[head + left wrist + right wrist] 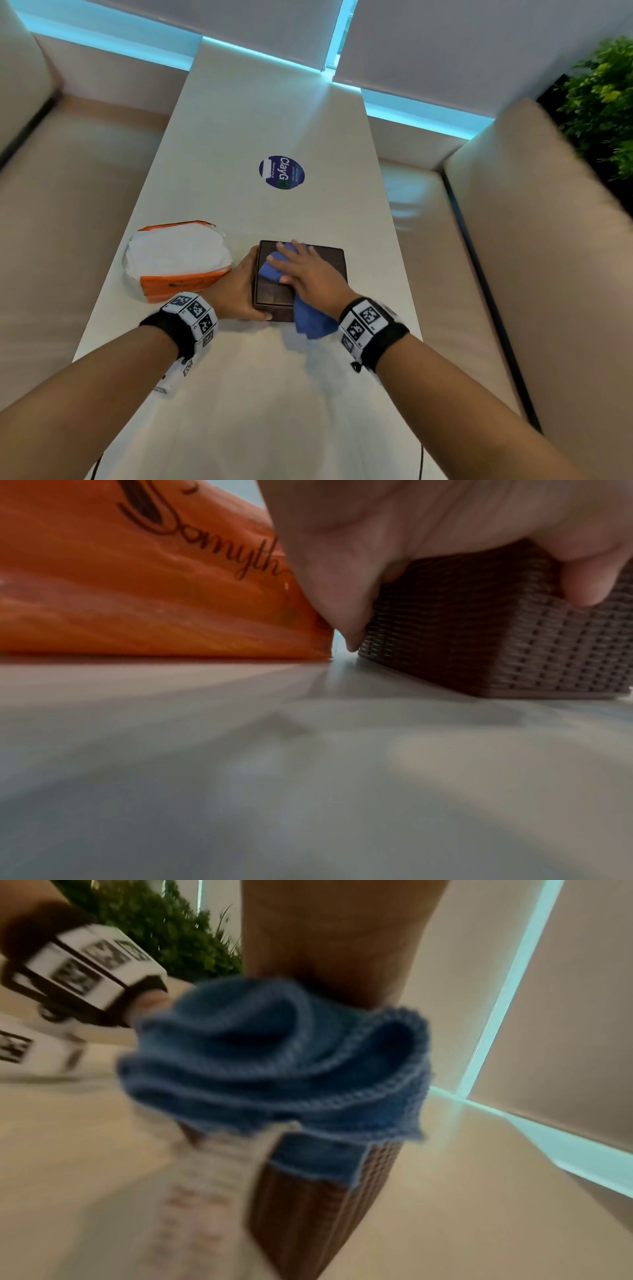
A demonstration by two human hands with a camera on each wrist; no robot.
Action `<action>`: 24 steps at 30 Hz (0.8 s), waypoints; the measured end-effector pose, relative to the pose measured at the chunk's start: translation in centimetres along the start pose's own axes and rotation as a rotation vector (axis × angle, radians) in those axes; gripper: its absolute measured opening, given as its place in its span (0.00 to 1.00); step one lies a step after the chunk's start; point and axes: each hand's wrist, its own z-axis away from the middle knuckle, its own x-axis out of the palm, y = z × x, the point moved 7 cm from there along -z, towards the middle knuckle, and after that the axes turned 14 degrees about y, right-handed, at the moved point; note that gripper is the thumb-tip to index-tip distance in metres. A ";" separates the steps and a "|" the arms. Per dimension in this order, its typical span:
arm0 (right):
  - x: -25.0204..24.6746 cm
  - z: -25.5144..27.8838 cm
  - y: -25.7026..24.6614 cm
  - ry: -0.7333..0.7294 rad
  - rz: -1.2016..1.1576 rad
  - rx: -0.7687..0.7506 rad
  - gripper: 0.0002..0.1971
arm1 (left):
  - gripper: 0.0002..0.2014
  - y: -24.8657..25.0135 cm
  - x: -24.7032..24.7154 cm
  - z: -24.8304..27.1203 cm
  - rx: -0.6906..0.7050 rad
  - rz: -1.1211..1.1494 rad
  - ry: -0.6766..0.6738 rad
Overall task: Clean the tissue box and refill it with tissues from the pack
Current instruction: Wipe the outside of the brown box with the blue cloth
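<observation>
1. Tissue box (pixel 329 270) is a dark brown, square box with woven walls; it stands on the white bench (pixel 274 394), near the middle of it and in front of the person.
2. The left hand (pixel 236 291) is at the left wall of the box. In the left wrist view its fingers (pixel 342 610) are curled down along this wall and the thumb (pixel 589 582) lies on the near wall, so this hand grips the box at its near left corner.
3. The right hand (pixel 308 270) lies flat on top of the box, with the fingers straight and a little spread, pointing away and to the left.
4. Under this hand is a blue cloth (pixel 308 318). The hand presses it on the top of the box, and one end of the cloth hangs over the near edge of the box, down to the bench.
5. The tissue pack (pixel 178 260), orange with white tissues showing on top, lies on the bench just beside the box, on its left. The left hand is between the pack and the box.
6. Farther away on the bench there is a round blue sticker (pixel 281 172), well apart from the box.
</observation>
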 end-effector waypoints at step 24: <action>-0.7 5.7 2.8 0.349 0.014 0.184 0.20 | 0.62 -0.1 0.2 0.2 -0.041 0.013 -0.001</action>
